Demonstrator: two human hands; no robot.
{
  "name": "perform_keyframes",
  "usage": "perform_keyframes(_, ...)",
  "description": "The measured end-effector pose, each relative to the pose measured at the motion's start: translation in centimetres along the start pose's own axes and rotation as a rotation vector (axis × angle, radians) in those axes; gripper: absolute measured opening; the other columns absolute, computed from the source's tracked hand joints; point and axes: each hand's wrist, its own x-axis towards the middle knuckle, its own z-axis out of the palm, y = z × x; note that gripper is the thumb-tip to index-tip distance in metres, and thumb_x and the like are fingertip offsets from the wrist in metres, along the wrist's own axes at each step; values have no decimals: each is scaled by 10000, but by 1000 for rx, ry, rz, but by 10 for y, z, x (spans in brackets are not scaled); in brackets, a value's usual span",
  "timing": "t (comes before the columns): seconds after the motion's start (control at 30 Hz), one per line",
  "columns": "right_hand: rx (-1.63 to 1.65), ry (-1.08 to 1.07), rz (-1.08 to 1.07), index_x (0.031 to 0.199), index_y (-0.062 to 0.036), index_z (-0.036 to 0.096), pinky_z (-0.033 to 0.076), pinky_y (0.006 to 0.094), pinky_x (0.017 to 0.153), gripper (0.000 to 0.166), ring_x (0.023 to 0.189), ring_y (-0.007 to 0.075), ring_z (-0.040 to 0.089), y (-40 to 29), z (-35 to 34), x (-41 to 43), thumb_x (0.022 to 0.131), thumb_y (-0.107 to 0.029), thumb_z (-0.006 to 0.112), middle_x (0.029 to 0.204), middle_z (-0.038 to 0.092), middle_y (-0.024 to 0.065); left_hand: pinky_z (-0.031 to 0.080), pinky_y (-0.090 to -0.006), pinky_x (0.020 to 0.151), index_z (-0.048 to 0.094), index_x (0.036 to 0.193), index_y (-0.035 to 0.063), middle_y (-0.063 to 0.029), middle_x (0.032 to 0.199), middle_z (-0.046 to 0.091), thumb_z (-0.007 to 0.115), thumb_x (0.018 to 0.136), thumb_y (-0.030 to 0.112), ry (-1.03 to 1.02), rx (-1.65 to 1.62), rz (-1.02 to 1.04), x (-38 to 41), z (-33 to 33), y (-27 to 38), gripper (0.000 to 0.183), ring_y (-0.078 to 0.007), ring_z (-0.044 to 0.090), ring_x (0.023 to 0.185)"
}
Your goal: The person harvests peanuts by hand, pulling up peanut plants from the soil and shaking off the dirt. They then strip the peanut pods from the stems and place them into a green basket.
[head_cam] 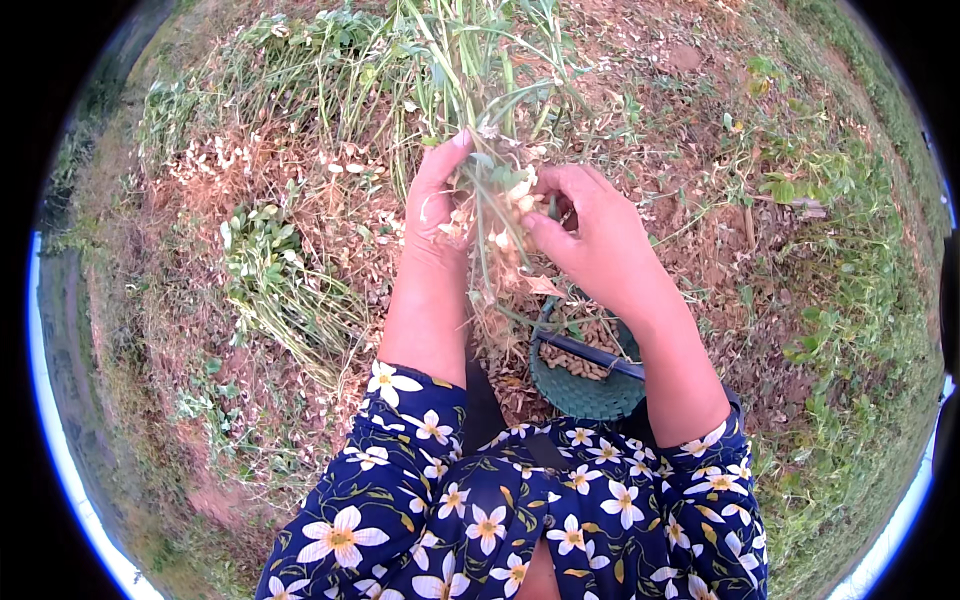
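A bunch of uprooted peanut plants (469, 75) is held up before me, its stems pointing away and its roots towards me. My left hand (439, 187) is closed around the bunch near the base of the stems, thumb on top. At the right side of the roots, my right hand (581, 217) has its thumb and fingers on pale peanut pods (523, 196). Below my right forearm stands a green woven basket (589, 397) with a dark handle across it. Loose peanuts (581, 360) lie inside the basket, partly hidden by the forearm.
More pulled peanut plants with pods (217, 161) lie at the upper left. A separate bundle of leafy stems (289, 289) rests on the ground left of my left forearm. Dry leaves and soil cover the ground, with green plants (832, 330) growing at the right.
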Motion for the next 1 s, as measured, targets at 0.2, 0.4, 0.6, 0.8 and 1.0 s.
perform_keyframes(0.2,-14,5,92,1009,-43,631,507,443,734,257,812,362,628,6,-4,2,801,-189,662,957,629,142,581,-407,695,552,1114,4,-130,941,649,688,821,195,70,137,17,1,5,-1,375,-272,659,790)
perform_keyframes(0.4,-166,326,-8,962,-50,658,531,376,719,207,842,296,659,7,3,4,772,-131,677,949,661,140,577,-406,688,519,1143,13,-120,947,632,724,799,187,56,156,30,0,10,-5,437,-251,651,810)
perform_keyframes(0.6,76,477,85,951,-25,658,517,263,679,179,748,121,637,14,5,-6,783,-75,692,846,658,52,571,-405,738,532,1129,7,-128,969,631,717,803,227,125,169,41,2,8,-13,435,-267,650,864)
perform_keyframes(0.8,895,707,317,1023,-16,589,554,278,658,137,684,112,609,54,-56,-4,888,-14,562,772,594,15,584,-403,750,638,1029,22,-116,899,687,621,874,200,96,-156,155,-2,-5,10,237,-262,679,801)
perform_keyframes(1.0,525,-5,267,990,-23,667,451,238,620,233,708,85,548,11,8,-33,901,-238,683,811,597,-11,533,-462,901,619,1098,11,-152,1051,681,576,914,237,140,-56,233,5,-11,4,295,-298,660,964)
